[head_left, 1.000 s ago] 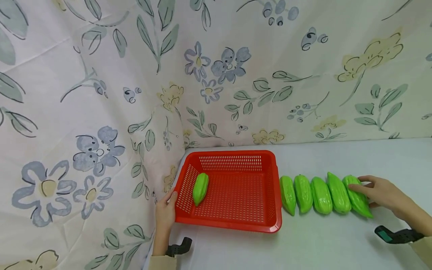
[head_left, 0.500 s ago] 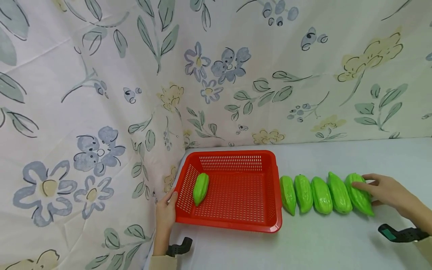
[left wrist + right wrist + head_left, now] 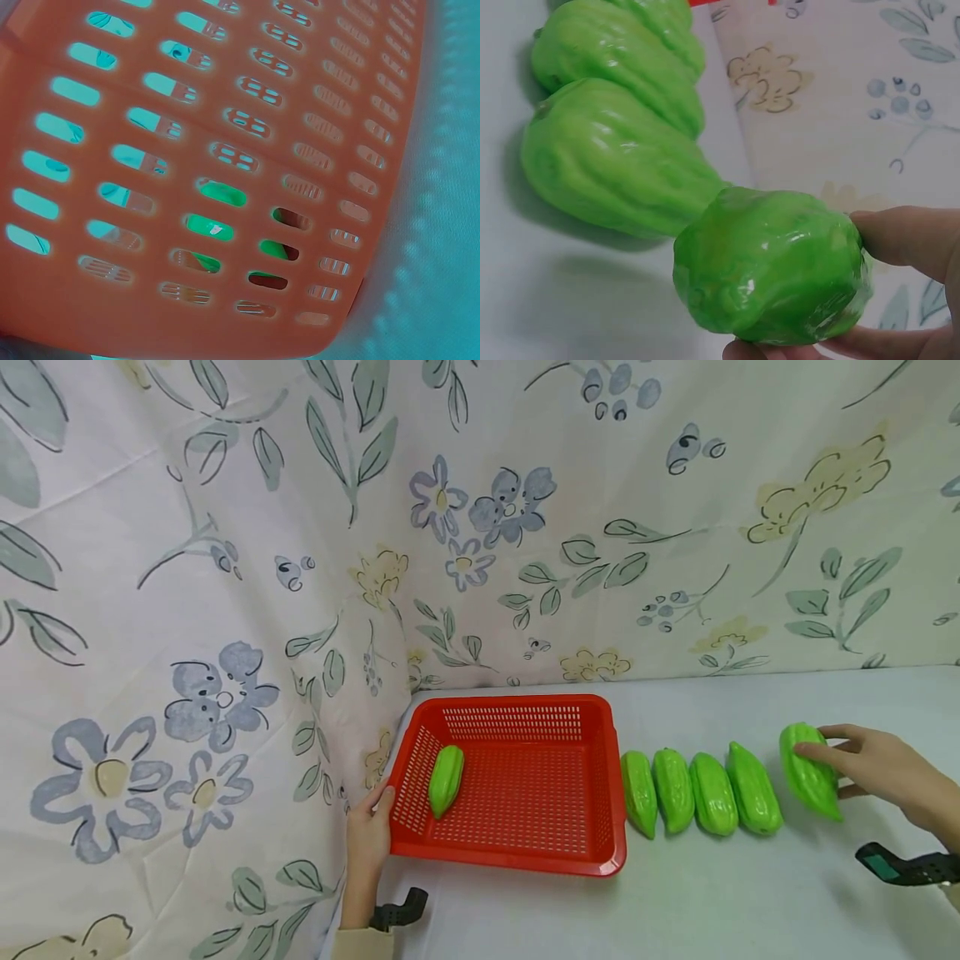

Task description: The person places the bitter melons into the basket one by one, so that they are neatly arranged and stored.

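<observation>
My right hand (image 3: 873, 764) pinches a glossy, ribbed, tapering green fruit (image 3: 806, 768) above the white table (image 3: 720, 902), right of four matching fruits (image 3: 716, 795); my left hand (image 3: 367, 827) grips the red slotted plastic basket (image 3: 517, 793) by the table's back-left corner. Lifting step, I judge; next calls for steady pinching.

The right hand (image 3: 873, 766) grips a green fruit (image 3: 804, 770) near four others (image 3: 713, 795); the left hand (image 3: 367, 827) holds a red basket (image 3: 521, 793) containing another fruit (image 3: 446, 781).
</observation>
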`<action>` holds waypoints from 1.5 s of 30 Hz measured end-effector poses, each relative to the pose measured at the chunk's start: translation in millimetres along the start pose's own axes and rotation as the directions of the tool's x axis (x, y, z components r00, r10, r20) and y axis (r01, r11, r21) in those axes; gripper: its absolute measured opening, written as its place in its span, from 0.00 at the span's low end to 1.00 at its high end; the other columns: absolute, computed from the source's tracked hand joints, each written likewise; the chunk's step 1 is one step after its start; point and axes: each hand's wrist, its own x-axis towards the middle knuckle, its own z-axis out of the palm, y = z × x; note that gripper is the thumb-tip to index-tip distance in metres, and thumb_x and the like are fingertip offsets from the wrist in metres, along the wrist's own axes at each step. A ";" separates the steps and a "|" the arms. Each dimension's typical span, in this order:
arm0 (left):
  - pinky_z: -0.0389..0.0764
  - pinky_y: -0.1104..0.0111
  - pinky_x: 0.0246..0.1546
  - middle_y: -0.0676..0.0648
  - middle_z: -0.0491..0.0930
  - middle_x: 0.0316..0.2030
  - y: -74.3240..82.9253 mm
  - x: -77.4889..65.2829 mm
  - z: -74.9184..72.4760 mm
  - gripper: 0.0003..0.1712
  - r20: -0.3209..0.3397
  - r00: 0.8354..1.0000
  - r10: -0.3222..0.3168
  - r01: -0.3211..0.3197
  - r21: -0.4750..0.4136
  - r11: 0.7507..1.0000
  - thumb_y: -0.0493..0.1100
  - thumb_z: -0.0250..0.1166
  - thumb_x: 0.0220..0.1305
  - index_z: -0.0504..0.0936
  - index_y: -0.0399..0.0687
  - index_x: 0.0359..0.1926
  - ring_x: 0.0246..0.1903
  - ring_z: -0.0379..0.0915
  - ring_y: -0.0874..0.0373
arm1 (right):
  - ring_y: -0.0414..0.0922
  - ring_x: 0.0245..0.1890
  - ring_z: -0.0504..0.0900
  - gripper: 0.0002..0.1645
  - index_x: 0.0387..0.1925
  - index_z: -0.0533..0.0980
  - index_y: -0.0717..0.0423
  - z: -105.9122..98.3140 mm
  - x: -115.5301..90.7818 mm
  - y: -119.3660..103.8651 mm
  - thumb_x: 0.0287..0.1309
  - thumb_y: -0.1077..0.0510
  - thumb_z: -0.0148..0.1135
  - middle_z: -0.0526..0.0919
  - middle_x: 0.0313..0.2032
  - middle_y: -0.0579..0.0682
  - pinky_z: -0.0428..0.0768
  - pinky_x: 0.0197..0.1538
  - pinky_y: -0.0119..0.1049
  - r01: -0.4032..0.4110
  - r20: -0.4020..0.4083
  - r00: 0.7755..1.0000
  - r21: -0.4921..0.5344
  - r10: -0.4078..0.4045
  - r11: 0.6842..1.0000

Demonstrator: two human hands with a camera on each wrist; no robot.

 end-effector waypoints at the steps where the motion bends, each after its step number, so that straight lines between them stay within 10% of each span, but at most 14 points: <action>1: 0.87 0.67 0.30 0.31 0.84 0.52 -0.1 0.0 0.1 0.33 0.001 1.000 0.000 0.000 -0.001 1.000 0.59 0.55 0.79 0.73 0.45 0.74 0.32 0.84 0.51 | 0.58 0.39 0.86 0.57 0.69 0.48 0.88 -2.3 -1.0 -1.4 0.77 0.35 0.48 0.62 0.60 0.89 0.87 0.42 0.53 0.005 -0.006 1.000 0.005 -0.005 1.000; 27: 0.88 0.61 0.32 0.31 0.84 0.52 -0.1 -1.8 1.5 0.31 0.000 1.000 0.004 -0.004 -0.022 1.000 0.58 0.55 0.79 0.74 0.47 0.73 0.32 0.86 0.48 | 0.54 0.36 0.87 0.58 0.72 0.42 0.87 -30.4 -20.4 -49.7 0.78 0.36 0.49 0.63 0.62 0.89 0.87 0.41 0.55 0.074 -0.056 0.996 0.011 -0.073 0.997; 45: 0.82 0.70 0.27 0.32 0.85 0.52 -1.4 1.5 1.7 0.31 -0.028 0.999 0.044 -0.043 0.048 0.998 0.57 0.55 0.80 0.75 0.42 0.71 0.31 0.81 0.52 | 0.59 0.50 0.86 0.53 0.76 0.49 0.78 10.8 -7.2 -101.0 0.77 0.38 0.53 0.71 0.63 0.80 0.87 0.47 0.53 0.233 0.022 0.971 0.124 -0.237 0.964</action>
